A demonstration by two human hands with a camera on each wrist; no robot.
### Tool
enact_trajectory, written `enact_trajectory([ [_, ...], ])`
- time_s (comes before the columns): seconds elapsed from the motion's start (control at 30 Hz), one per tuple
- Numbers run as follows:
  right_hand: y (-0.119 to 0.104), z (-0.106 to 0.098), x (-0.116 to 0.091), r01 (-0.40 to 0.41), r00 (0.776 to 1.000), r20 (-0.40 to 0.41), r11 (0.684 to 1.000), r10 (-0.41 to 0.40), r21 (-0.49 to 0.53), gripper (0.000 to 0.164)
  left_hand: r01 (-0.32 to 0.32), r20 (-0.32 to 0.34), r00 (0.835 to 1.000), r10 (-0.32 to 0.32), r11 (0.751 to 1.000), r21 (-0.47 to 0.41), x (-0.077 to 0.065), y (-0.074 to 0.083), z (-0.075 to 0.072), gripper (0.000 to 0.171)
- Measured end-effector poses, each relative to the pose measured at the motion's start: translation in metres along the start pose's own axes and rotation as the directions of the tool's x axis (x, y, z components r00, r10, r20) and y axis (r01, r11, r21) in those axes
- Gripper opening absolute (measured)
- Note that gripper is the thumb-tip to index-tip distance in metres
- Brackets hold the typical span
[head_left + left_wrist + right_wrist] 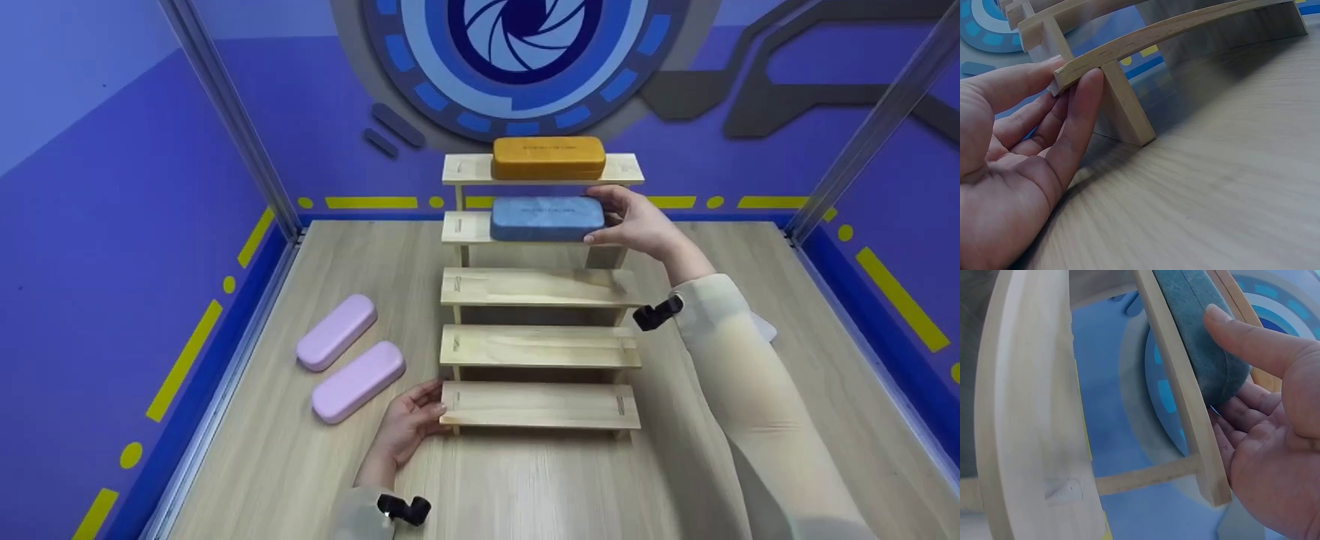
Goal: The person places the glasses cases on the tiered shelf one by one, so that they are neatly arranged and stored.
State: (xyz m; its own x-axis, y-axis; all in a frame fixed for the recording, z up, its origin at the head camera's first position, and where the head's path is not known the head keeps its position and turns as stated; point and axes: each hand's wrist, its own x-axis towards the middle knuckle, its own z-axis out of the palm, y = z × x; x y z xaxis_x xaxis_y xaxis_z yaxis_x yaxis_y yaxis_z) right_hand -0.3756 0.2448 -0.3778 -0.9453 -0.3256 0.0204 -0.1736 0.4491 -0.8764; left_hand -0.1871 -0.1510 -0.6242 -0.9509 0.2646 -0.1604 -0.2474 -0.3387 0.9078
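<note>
A stepped wooden rack stands on the table. On its second shelf from the top lies a blue glasses case, seen end-on as a blue-green case in the right wrist view. My right hand holds this case by its right end, thumb on the front side and fingers behind. My left hand pinches the left end of the lowest shelf, thumb on top and fingers beneath. An orange glasses case lies on the top shelf.
Two pink glasses cases lie slanted on the table left of the rack. A white object shows partly behind the right sleeve. Blue-purple walls with metal corner posts enclose the table at the back and sides.
</note>
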Motion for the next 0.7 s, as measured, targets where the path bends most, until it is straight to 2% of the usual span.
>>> enact_trajectory([
  [0.27,0.008,-0.011,-0.012,0.048,0.999,-0.020,0.998,-0.047,0.042,0.073,0.011,0.002,1.000,-0.011,1.000,0.002,0.001,0.000,0.000,0.069],
  [0.47,0.018,-0.022,-0.028,0.095,0.994,-0.066,0.995,-0.092,0.043,0.067,0.018,0.000,1.000,-0.018,1.000,0.014,0.000,0.001,0.000,0.069],
  [0.7,0.029,-0.038,-0.050,0.092,0.990,-0.116,0.994,-0.084,0.061,0.070,0.011,0.000,1.000,-0.011,1.000,0.002,0.001,0.001,0.000,0.067],
])
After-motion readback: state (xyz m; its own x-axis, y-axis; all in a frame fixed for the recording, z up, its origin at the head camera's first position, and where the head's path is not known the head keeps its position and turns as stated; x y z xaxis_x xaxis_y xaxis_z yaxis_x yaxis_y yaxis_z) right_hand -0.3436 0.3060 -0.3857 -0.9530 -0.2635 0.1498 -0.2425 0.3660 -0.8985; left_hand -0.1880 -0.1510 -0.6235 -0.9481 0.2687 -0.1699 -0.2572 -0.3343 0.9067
